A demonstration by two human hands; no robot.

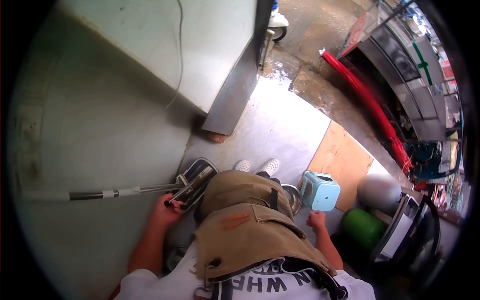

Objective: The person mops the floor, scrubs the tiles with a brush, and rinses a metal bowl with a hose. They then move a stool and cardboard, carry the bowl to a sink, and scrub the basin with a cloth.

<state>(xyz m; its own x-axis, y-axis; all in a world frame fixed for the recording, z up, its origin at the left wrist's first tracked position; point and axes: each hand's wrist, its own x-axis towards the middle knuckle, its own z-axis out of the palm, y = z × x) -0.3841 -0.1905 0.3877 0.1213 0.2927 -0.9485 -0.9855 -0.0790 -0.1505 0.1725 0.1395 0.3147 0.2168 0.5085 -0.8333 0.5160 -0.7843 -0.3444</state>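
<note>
At the lower left, my left hand (169,211) is curled at the dark end of a slim rod on a metal-framed piece (201,179). That piece has a dark glossy panel with a bright rim. A long thin pole (95,195) with dark and silver sections runs from it to the left, along the pale wall. My right hand (316,220) is closed in a fist, with nothing showing out of it. It is nearest to the light blue plastic stool (325,192). My brown apron (245,215) covers the middle of the view.
A round metal bowl (291,199) lies beside the stool. Cardboard (332,157) covers part of the pale floor (280,125). A green container (361,228) is at the right. A folded red umbrella (362,95) lies beyond the wet ground. A white cabinet (165,45) stands ahead left.
</note>
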